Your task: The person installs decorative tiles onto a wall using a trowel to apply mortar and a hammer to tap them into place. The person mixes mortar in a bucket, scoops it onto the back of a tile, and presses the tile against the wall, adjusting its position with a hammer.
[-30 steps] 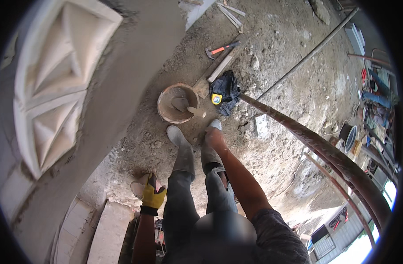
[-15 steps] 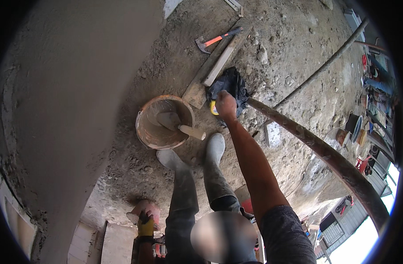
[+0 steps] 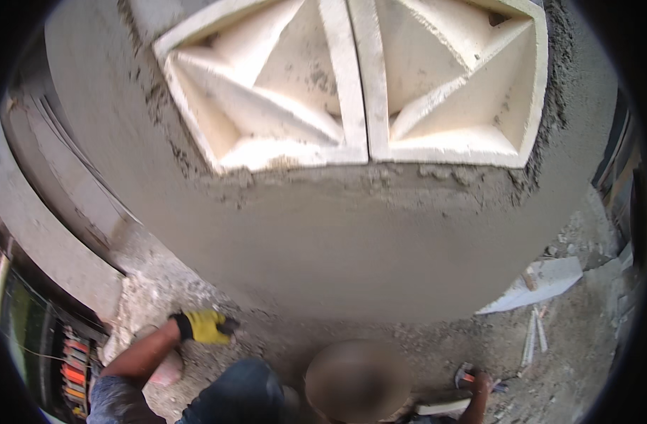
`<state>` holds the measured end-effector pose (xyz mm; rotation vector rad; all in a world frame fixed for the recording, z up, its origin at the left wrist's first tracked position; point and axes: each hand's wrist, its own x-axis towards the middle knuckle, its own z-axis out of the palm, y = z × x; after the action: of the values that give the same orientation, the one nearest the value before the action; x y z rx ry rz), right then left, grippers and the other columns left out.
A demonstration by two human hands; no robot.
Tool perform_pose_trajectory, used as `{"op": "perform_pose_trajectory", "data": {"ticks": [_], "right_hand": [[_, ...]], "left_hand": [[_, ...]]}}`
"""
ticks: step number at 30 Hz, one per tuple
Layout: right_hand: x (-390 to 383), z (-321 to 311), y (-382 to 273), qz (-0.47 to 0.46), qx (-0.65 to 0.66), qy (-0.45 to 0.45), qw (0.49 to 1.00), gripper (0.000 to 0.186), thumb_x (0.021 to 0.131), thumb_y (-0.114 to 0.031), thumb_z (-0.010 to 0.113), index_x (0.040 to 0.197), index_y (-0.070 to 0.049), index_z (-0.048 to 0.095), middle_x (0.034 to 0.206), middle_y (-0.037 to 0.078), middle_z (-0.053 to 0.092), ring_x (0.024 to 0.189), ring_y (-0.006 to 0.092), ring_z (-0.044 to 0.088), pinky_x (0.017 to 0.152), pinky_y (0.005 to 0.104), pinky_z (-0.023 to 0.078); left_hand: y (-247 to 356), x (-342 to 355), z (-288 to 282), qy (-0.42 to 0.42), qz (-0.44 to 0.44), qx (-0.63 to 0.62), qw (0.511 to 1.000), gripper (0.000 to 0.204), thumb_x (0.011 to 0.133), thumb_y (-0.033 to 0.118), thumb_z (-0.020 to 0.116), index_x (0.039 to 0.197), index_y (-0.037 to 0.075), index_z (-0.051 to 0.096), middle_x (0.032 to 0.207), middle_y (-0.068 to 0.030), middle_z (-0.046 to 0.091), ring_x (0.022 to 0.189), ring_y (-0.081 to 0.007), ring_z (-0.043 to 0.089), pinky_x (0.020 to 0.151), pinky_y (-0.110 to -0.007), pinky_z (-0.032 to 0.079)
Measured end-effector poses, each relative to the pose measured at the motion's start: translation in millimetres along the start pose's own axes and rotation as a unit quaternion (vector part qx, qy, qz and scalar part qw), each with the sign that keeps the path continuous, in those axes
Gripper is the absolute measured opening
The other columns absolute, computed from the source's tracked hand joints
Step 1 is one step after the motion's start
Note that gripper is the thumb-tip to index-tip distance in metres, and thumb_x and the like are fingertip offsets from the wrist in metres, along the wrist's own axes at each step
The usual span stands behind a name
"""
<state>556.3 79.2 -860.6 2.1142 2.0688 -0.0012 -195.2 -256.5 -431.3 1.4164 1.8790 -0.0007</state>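
My left hand, in a yellow glove with black cuff and dark fingertips, hangs below the left part of the grey plastered wall. Its fingers look partly spread, and I see nothing in them. At the lower right my bare right hand is closed around the middle of a claw hammer. The hammer's orange and metal head end shows on one side of the fist, its dark grip on the other. Two cream blocks with angled, hollow faces, the left block and the right block, sit side by side in the wall.
A long wooden strip lies near my right hand. Beyond it are a white slab and thin pale sticks on rubble-strewn ground. A pinkish container stands under my left forearm. Concrete ledges curve along the left.
My view has swung up to the wall and its cream blocks. My right hand has gone from beside the yellow tape measure to the hammer. My left hand has moved off the pinkish container.
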Motion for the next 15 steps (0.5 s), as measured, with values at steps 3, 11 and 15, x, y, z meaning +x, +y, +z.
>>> {"op": "perform_pose_trajectory", "data": {"ticks": [3,11,15], "right_hand": [[43.1,-15.0,-11.0,-0.027,0.018,-0.226,0.974,0.045,0.096,-0.034,0.051,0.14,-0.024,0.054,0.148,0.007,0.049,0.144,0.0324,0.034,0.116,0.0648,0.015],[-21.7,-144.1,-30.8,-0.034,0.066,-0.117,0.99,0.035,0.087,-0.028,0.059,0.112,-0.005,0.068,0.111,0.023,0.069,0.106,0.0376,0.067,0.087,0.0473,0.054],[-31.3,-117.1,-33.5,-0.115,0.031,-0.216,0.969,0.064,0.085,-0.056,0.064,0.121,-0.003,0.062,0.118,0.023,0.066,0.115,0.0389,0.062,0.095,0.0473,0.051]], "left_hand": [[74.5,-25.5,-38.8,0.116,0.179,0.015,0.977,0.031,0.089,0.026,0.072,0.115,0.01,0.07,0.115,-0.0138,0.071,0.104,-0.0243,0.069,0.09,-0.036,0.053],[269.4,-100.9,-178.2,0.595,0.37,0.275,0.658,0.043,0.082,0.015,0.079,0.119,0.0,0.063,0.094,-0.0135,0.074,0.082,-0.0184,0.072,0.072,-0.034,0.057],[364.7,-131.7,-231.7,0.656,0.313,0.209,0.655,0.051,0.075,0.037,0.079,0.113,0.006,0.067,0.114,-0.0157,0.065,0.102,-0.0326,0.062,0.091,-0.046,0.045]]}}
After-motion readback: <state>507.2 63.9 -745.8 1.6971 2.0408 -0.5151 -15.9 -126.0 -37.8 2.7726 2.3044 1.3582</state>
